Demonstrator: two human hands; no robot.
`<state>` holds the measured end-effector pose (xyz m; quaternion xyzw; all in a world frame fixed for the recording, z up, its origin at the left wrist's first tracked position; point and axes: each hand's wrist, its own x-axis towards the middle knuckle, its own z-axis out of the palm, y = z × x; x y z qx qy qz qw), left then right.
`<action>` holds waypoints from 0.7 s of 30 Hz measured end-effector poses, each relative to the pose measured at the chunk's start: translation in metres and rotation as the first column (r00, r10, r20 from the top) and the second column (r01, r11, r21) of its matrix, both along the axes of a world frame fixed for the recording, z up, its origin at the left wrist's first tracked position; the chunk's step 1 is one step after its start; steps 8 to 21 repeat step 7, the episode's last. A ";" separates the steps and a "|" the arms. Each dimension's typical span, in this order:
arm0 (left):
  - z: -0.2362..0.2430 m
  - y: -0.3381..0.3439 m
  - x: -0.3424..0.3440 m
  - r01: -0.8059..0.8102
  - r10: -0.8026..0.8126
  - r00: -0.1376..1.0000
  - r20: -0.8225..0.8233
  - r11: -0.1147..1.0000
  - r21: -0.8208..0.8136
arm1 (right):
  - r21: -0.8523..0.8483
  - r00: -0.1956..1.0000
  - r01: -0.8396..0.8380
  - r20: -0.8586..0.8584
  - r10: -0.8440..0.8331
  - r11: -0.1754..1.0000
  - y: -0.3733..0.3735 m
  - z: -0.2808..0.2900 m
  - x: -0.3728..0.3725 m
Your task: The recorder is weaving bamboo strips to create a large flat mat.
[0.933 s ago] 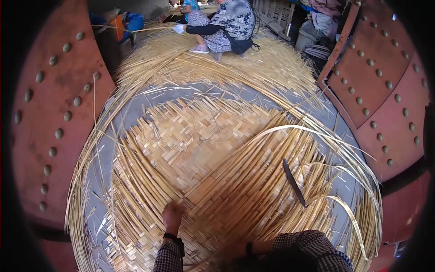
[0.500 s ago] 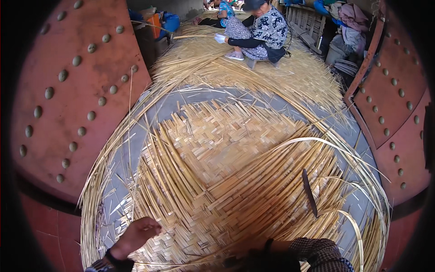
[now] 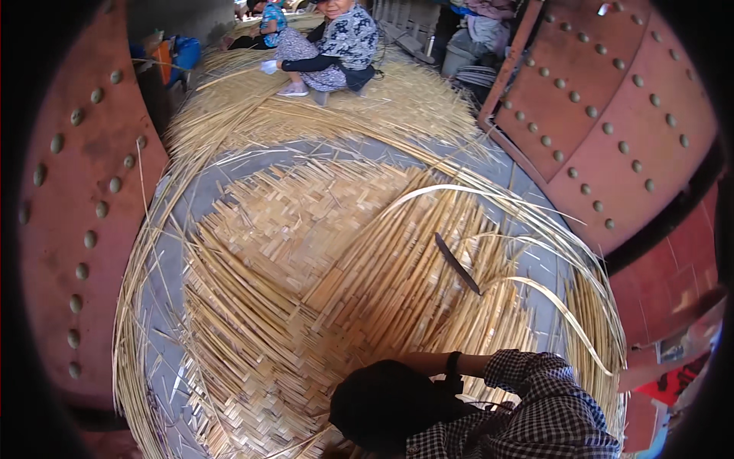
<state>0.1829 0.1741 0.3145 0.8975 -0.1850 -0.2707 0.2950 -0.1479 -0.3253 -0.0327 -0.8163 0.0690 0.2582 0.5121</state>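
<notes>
My right hand (image 3: 423, 362) reaches leftward from a checkered sleeve, with a dark band at the wrist. Its fingers are hidden behind a dark rounded shape (image 3: 382, 405) at the lower middle, so what they touch cannot be seen. My left hand is outside the picture. Under the right arm lies a woven mat (image 3: 306, 229) of pale split strips in a zigzag pattern, with long unwoven strips (image 3: 382, 275) fanning over its right side. A dark, narrow, blade-like tool (image 3: 459, 264) rests on these strips, beyond my right forearm. A pale strip (image 3: 566, 314) curls up nearby.
Loose strips (image 3: 134, 321) ring the mat on grey floor. Red studded doors stand at the left (image 3: 76, 229) and right (image 3: 604, 99). A person (image 3: 336, 53) in patterned clothes crouches on another woven mat (image 3: 420, 96) farther back; another sits behind. A grey bucket (image 3: 459, 53) stands at the back.
My view has swung right, so the scene sits farther left. My left hand has left the picture. More of my right sleeve and the dark shape now shows. The tool still lies on the strips.
</notes>
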 end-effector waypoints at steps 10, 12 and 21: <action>-0.205 -0.108 0.031 0.538 -0.614 0.606 -0.507 0.785 -0.308 | -0.007 0.968 0.249 0.031 -0.249 0.968 0.033 0.043 -0.109; -0.205 -0.108 0.031 0.538 -0.614 0.606 -0.507 0.785 -0.308 | -0.007 0.968 0.249 0.031 -0.249 0.968 0.033 0.043 -0.109; -0.205 -0.108 0.031 0.538 -0.614 0.606 -0.507 0.785 -0.308 | -0.007 0.968 0.249 0.031 -0.249 0.968 0.033 0.043 -0.109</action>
